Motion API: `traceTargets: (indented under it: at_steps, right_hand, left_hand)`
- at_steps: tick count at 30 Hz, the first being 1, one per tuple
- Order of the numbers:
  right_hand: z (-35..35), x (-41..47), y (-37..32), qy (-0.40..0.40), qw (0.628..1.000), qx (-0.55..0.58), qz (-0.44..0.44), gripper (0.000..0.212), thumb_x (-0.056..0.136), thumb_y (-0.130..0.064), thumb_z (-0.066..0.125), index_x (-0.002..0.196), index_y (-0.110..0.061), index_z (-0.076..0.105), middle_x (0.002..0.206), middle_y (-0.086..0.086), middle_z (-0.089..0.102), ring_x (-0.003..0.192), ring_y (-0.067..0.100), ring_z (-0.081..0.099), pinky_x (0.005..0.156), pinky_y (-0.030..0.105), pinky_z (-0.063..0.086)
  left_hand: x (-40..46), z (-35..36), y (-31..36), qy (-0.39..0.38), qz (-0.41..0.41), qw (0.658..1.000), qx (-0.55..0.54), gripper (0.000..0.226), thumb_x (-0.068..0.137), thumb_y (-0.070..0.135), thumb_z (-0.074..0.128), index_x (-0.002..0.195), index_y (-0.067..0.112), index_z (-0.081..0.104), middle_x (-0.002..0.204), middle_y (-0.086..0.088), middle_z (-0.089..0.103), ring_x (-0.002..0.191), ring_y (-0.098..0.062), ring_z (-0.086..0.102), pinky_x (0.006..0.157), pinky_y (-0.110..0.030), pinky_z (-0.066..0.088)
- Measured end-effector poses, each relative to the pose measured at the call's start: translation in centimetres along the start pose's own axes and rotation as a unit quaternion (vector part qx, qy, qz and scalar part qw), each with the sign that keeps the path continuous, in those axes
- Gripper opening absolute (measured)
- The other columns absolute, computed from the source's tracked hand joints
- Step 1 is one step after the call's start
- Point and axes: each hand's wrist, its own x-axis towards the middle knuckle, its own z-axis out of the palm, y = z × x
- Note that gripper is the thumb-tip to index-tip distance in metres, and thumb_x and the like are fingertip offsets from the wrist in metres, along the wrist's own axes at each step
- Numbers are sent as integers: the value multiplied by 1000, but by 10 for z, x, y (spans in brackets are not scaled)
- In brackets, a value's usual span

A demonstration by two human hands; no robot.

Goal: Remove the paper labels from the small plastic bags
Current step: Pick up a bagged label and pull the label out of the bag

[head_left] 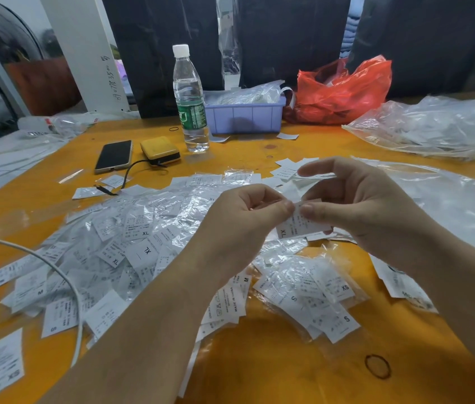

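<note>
Above the orange table (274, 360), both hands meet over one small bagged label (300, 225) printed XL. My left hand (245, 220) pinches its top edge between thumb and curled fingers. My right hand (356, 208) pinches the same edge from the right with thumb and a finger, the index finger stretched out above. A wide heap of small clear plastic bags with white size labels (131, 246) covers the table to the left and below. A few loose white labels (287, 167) lie beyond my hands.
A water bottle (189, 100), a purple bin (245, 115) and a red plastic bag (344, 91) stand at the back. A phone (113, 156) and yellow power bank (160, 150) lie left. Large clear bags (434, 126) fill the right. A white cable (64, 281) crosses the heap.
</note>
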Motion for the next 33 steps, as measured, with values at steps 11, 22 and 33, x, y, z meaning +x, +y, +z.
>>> traceTargets:
  at_steps: [11,22,33]
  right_hand:
    - [-8,1,-2,102,993,-47,-32,22,83,2,68,96,-15,62,73,0,71,67,17,62,58,31,52]
    - [-5,1,4,131,987,-83,-35,22,84,1,69,93,-17,61,76,-2,74,66,18,66,56,29,56]
    - [3,-2,6,137,983,-110,-51,24,81,-1,73,91,-21,63,76,-2,73,71,28,67,60,44,56]
  left_hand:
    - [1,-2,-1,53,15,998,-33,17,93,30,65,80,22,72,73,-4,68,59,-8,57,68,-34,59]
    - [1,1,-1,52,16,998,-26,16,93,30,65,80,22,71,76,-5,68,56,-3,56,68,-34,60]
    - [1,1,-1,53,11,998,-20,14,91,28,68,79,21,72,83,-8,69,62,0,59,64,-31,57]
